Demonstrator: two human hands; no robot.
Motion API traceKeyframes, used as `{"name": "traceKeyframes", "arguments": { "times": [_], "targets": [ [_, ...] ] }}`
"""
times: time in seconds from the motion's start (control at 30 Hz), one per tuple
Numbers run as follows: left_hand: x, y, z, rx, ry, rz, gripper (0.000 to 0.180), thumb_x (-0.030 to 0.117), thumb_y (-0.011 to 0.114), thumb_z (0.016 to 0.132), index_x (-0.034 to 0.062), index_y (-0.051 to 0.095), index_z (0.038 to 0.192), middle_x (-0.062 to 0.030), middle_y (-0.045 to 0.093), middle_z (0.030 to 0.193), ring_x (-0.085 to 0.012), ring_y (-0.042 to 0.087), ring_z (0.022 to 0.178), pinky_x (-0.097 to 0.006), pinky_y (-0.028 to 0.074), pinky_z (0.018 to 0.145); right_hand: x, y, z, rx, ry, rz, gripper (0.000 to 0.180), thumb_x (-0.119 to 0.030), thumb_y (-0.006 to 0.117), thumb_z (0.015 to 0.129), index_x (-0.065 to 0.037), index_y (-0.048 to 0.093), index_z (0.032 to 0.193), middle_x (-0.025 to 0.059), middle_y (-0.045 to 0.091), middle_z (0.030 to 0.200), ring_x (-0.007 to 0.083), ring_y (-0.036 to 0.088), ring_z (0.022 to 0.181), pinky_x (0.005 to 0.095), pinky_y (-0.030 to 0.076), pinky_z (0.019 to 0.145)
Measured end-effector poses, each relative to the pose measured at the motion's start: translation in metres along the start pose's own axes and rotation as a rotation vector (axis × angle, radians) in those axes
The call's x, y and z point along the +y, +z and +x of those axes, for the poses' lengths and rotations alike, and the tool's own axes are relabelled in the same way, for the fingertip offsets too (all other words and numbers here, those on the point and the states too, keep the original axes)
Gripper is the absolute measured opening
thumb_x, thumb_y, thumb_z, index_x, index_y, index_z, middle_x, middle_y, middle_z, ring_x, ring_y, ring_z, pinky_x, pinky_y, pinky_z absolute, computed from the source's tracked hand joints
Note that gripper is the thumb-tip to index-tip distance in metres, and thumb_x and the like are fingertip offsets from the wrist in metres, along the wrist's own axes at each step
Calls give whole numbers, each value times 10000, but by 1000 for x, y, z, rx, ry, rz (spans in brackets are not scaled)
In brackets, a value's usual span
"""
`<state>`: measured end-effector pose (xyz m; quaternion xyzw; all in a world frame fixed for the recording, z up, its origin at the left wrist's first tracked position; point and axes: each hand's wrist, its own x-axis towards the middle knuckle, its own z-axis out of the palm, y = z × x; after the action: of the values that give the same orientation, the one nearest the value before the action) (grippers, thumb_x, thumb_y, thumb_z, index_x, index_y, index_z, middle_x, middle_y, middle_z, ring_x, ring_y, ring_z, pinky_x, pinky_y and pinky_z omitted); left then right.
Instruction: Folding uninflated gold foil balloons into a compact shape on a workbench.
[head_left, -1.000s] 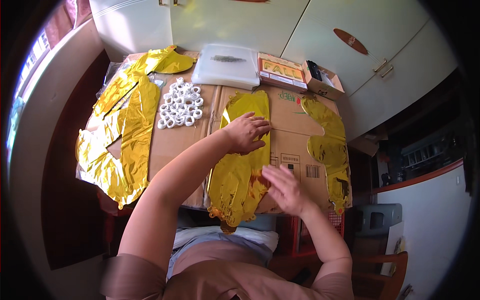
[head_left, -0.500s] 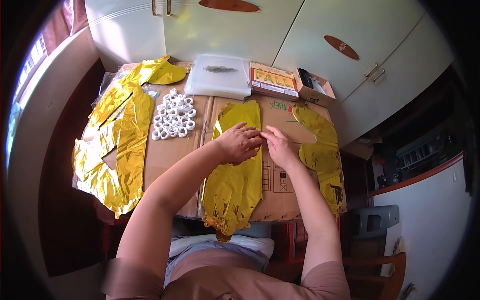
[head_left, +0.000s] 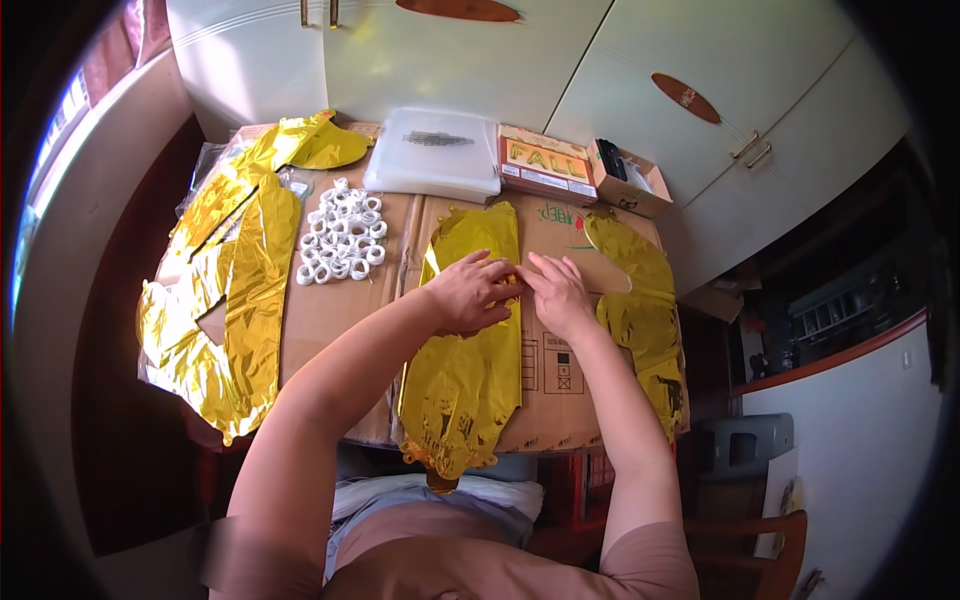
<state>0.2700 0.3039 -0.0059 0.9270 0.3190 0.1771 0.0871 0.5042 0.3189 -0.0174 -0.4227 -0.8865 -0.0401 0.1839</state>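
A flat gold foil balloon (head_left: pixel 462 375) lies lengthwise on the cardboard-covered table (head_left: pixel 340 310) in front of me. My left hand (head_left: pixel 468 292) rests palm down on its middle, fingers bent at its right edge. My right hand (head_left: pixel 558 292) meets it there, fingertips touching the same edge of the foil. Whether the fingers pinch the foil I cannot tell. More gold foil balloons (head_left: pixel 225 290) are stacked at the left, and another gold foil piece (head_left: pixel 640 310) lies at the right.
A cluster of small white ribbon rolls (head_left: pixel 342 243) sits at the back left centre. Behind it are a clear plastic bag stack (head_left: pixel 436 152), a flat printed packet (head_left: pixel 545 165) and a small open box (head_left: pixel 628 178). White cabinet doors (head_left: pixel 480 60) stand beyond the table.
My right hand moved up from the balloon's lower right edge to meet the left hand at its middle. The view shifted slightly downward.
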Motion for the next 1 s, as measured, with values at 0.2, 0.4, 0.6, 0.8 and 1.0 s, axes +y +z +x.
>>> {"name": "traceKeyframes", "arguments": {
  "times": [0.2,0.4,0.6,0.8,1.0],
  "targets": [
    [-3,4,-1,24,23,57,479,399,583,933,160,609,1348,-157,541,1368,-338,458,1356,-524,249,1205,10,7,18,-3,-14,-102,410,-49,583,869,-145,666,1259,131,591,1358,310,540,1274,504,351,1125],
    [-2,2,1,27,19,100,471,419,576,934,172,622,1333,-132,553,1366,-333,443,1373,-534,222,1215,12,5,26,57,18,-13,353,-74,587,877,-127,671,1215,132,609,1298,316,563,1216,461,394,1075],
    [-3,2,0,59,23,116,461,430,580,933,165,634,1306,-128,578,1339,-327,442,1376,-540,219,1213,-12,-10,-6,241,-23,201,204,-81,683,813,-76,689,1016,87,656,1011,297,636,965,432,469,919],
    [-3,6,-1,85,25,127,487,449,590,931,131,622,1298,-129,587,1333,-314,456,1367,-535,220,1212,-37,-15,-20,205,-12,183,328,-141,746,793,-34,669,1093,102,669,1071,309,628,1010,437,459,955],
    [-4,13,0,157,-27,76,461,442,580,942,75,620,1217,-140,621,1279,-307,496,1331,-531,230,1206,-40,-16,-22,147,-54,91,332,-205,713,814,-41,654,1096,105,632,1111,301,581,1082,440,421,992]
  ]
}}
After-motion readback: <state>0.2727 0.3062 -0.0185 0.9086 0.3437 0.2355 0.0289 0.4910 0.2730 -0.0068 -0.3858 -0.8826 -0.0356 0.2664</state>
